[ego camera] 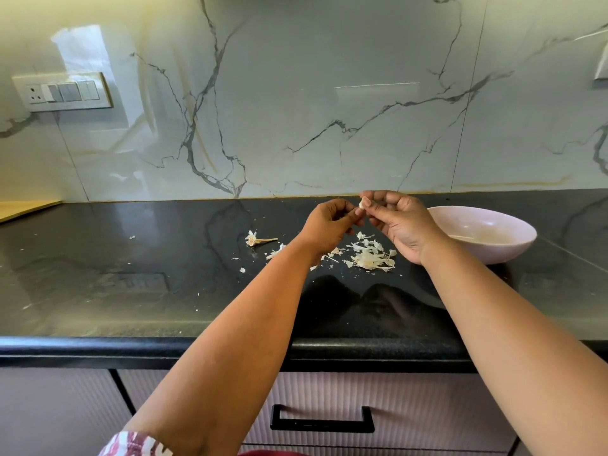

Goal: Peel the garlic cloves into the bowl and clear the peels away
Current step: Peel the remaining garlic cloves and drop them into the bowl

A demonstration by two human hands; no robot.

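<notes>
Fingers curled on both hands: right hand (399,222) and left hand (327,222) are pinching one garlic clove (363,203) above the peels (368,255), bowl (493,238) sitting near the counter's back edge.

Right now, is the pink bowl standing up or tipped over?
Standing up. The bowl sits on its base on the counter, its opening facing up so the inside shows.

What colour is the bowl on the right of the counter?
Pale pink, plain with no pattern; the bowl shows clearly in the head view.
</notes>
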